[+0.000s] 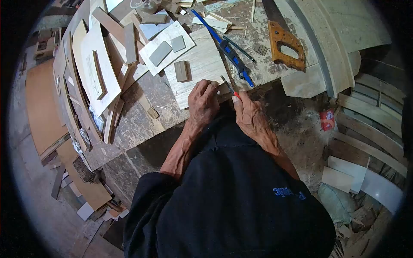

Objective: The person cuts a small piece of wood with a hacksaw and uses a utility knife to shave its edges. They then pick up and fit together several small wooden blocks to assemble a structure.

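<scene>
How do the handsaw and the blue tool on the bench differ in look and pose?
The handsaw has a chunky orange-brown wooden handle with a cut-out grip; the blue tool is slim, blue and dark. The handsaw lies at the bench's right edge, away from both hands; the blue tool runs diagonally, ending near the right hand. Both lie flat, unheld.

View: single, head-worn camera. Position: above the person's own torso, looking steeply down and forward past a dark sleeved chest to the workbench. Lens: fisheye, with a black circular border and bent straight lines. Range: close; the left hand and right hand sit just above frame centre at the bench's near edge. Coverage: bench top across the upper half, handsaw upper right, floor at left, stacked boards at right. Shared field: no second view.
</scene>
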A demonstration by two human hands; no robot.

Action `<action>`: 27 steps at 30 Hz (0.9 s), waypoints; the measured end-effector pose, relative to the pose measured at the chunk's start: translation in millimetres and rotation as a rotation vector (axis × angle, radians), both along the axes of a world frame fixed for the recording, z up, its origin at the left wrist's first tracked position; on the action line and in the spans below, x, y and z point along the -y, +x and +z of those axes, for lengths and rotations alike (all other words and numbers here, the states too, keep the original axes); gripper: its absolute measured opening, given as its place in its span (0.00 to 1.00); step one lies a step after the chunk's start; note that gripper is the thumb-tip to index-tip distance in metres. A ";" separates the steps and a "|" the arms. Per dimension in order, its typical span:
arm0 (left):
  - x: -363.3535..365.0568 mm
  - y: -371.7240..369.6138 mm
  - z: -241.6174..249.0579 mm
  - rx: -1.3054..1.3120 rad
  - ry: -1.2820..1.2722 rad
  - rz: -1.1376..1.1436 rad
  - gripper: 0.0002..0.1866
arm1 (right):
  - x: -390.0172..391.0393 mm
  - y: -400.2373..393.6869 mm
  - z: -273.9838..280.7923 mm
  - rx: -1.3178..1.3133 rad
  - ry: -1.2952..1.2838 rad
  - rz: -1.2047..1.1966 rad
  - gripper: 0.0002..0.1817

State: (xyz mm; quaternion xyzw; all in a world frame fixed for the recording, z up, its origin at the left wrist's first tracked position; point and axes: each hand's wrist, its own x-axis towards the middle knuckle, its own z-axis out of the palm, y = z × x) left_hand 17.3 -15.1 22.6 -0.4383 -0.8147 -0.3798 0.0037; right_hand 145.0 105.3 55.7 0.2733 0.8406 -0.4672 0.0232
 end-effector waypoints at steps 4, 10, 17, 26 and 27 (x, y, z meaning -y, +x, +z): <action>-0.4 0.2 -1.4 0.008 0.019 0.002 0.14 | -0.8 -2.0 0.3 0.035 -0.019 0.011 0.14; -0.2 -0.4 0.5 0.038 0.008 -0.004 0.14 | -2.1 -3.3 4.3 0.063 0.015 0.043 0.15; 1.2 -2.6 1.7 0.030 -0.007 -0.028 0.18 | 2.7 2.7 -21.8 0.117 0.063 0.044 0.14; 1.2 -2.4 -2.1 0.045 0.027 -0.031 0.17 | 1.9 -2.1 -11.4 -0.001 -0.052 -0.014 0.15; 1.5 -2.2 -2.4 0.060 0.031 -0.031 0.17 | 1.3 -2.5 -10.3 0.008 -0.052 -0.007 0.15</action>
